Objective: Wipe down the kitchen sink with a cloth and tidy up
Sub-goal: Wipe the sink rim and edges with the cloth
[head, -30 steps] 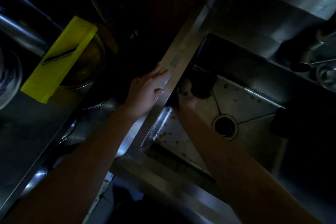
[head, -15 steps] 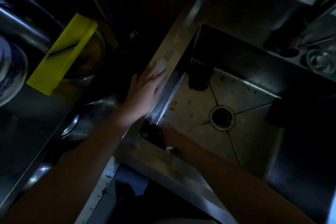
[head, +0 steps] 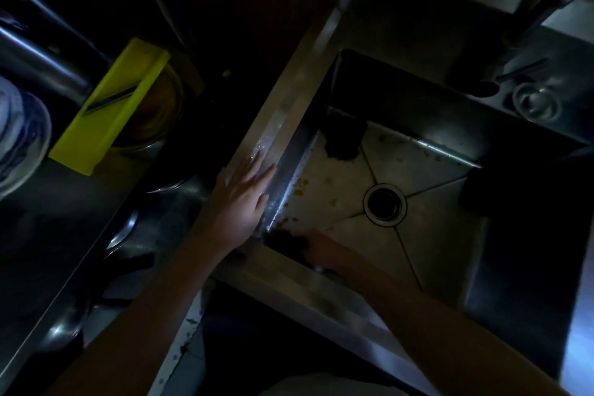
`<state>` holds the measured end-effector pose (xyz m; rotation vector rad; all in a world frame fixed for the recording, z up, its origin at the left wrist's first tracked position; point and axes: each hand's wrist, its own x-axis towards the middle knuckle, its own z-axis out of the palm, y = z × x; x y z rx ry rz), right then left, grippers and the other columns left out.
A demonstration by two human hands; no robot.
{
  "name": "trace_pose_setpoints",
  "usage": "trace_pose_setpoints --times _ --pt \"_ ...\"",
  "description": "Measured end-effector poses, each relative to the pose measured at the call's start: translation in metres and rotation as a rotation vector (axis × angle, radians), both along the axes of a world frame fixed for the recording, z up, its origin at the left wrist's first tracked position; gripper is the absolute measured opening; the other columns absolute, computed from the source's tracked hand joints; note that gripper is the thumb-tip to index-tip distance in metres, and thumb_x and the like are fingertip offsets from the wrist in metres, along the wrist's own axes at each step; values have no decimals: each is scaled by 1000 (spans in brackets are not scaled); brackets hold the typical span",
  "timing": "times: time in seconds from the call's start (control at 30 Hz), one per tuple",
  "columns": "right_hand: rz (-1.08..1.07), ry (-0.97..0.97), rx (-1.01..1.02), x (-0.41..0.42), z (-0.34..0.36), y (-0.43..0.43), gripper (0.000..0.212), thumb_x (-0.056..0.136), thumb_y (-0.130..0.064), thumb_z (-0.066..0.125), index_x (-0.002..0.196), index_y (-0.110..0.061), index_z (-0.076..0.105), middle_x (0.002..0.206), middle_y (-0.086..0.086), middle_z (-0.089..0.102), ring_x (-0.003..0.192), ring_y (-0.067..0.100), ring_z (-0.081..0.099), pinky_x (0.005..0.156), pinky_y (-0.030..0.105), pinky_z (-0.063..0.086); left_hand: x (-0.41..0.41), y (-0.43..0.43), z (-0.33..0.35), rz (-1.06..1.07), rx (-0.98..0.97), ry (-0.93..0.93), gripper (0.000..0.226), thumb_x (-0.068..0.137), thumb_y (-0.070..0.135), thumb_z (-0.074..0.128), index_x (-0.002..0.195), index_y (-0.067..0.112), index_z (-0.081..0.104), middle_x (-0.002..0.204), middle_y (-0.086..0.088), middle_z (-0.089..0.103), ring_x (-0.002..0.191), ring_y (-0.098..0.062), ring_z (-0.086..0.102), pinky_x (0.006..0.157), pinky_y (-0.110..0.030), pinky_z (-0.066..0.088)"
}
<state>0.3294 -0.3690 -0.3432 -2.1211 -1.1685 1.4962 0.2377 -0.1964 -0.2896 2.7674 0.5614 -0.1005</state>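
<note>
r hand point(head: 321, 252) low in near-left corner of sink point(head: 427, 177), against dark cloth point(head: 284, 239); too dim to tell if fingers curl round it or just press. l hand point(head: 242, 199) flat, fingers straight, braced on wet rim point(head: 283, 119). risks: l hand cd slip on that wet steel; crumbs point(head: 299, 191) by the wall cd get swept into drain point(head: 384, 203) & clog it. dark lump point(head: 342, 138) in far corner, unclear what.

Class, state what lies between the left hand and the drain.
Head view: between left hand and drain lie the sink wall and food scraps on its floor.
</note>
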Motion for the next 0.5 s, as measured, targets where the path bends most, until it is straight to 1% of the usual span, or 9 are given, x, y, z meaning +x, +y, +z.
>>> trace_pose_setpoints --times 0.03,0.07,0.17,0.23,0.3,0.33,0.37,0.43,0.5 --pt "-6 12 8 -6 3 20 33 97 -8 45 129 -2 55 126 22 59 114 34 58 82 24 40 -1 -2 -1 -1 10 2 52 89 29 46 140 26 33 154 -2 26 139 -21 23 105 -54 33" --pt "-68 97 -22 -12 11 46 33 97 -9 45 128 -2 55 125 23 60 112 36 58 82 27 42 -2 -5 -1 8 24 4 51 89 33 42 139 28 33 153 0 26 138 -19 19 103 -51 33" --pt "-154 144 -65 -12 17 54 36 95 -5 45 129 -3 53 130 21 56 119 35 54 96 35 43 -6 -8 0 36 41 19 52 89 38 39 139 30 32 153 4 27 135 -16 12 103 -46 28" --pt "-209 151 -135 -5 14 15 41 93 -1 43 133 -5 50 137 17 50 126 32 48 102 32 39 -8 -10 3 -16 70 59 52 89 39 40 140 29 32 153 2 27 140 -19 19 109 -49 32" --pt "-226 149 -220 6 12 -29 37 96 -2 40 131 -2 52 133 20 53 122 34 51 83 16 41 -8 -16 4 -47 63 78 53 89 35 49 139 27 35 153 -1 29 140 -22 27 108 -51 33" --pt "-207 136 -286 13 7 -54 34 98 -5 39 128 0 54 129 21 57 117 34 55 74 13 38 -7 -20 4 -33 14 72 54 88 29 54 139 25 37 153 -2 30 140 -24 28 109 -53 31" --pt "-174 105 -349 20 2 -79 33 100 -10 38 127 -1 55 127 19 59 115 31 57 72 15 36 -6 -26 3 -9 -46 71 55 88 24 58 139 23 39 153 -3 29 140 -26 28 109 -54 29" --pt "-138 17 -486 32 -5 -129 36 102 -20 37 132 -8 52 132 10 56 120 25 54 87 22 37 -4 -37 1 6 -84 76 56 86 18 62 138 21 42 153 -6 29 139 -29 30 109 -56 27" --pt "-173 15 -561 40 -16 -167 38 101 -23 39 136 -9 48 138 8 51 126 26 50 104 30 37 -1 -44 -1 -5 -102 91 55 86 18 62 138 21 42 154 -7 27 140 -30 27 109 -56 27"
